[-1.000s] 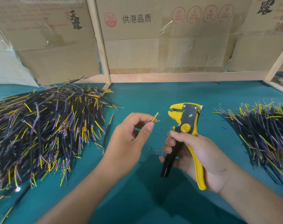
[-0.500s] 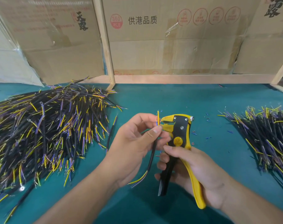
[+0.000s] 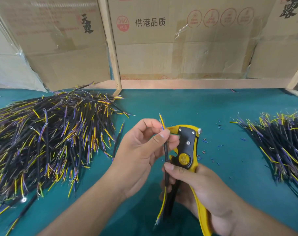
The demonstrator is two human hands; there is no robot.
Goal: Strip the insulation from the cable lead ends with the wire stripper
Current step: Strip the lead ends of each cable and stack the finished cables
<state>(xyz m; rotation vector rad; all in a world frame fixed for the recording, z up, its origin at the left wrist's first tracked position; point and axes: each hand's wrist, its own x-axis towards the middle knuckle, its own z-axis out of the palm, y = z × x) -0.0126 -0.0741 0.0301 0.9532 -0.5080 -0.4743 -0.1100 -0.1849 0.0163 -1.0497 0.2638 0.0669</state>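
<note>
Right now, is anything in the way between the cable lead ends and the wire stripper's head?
Nothing visible blocks them. The left hand pinches the black cable just left of the wire stripper, which the right hand grips. The yellow lead sticks up above the stripper's head; whether another lead is already between the jaws is hidden by the left thumb.

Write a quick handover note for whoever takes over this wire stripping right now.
Left hand: pinches one cable near its top, yellow lead sticking up, held at the stripper's head.
Right hand: grips the stripper by its handles.
Big pile lies on the left of the table, smaller pile on the right. Insulation bits lie scattered near the stripper.
Done: can't tell which pile is finished.
Left: strip the held cable's leads, set it aside, take the next.
</note>
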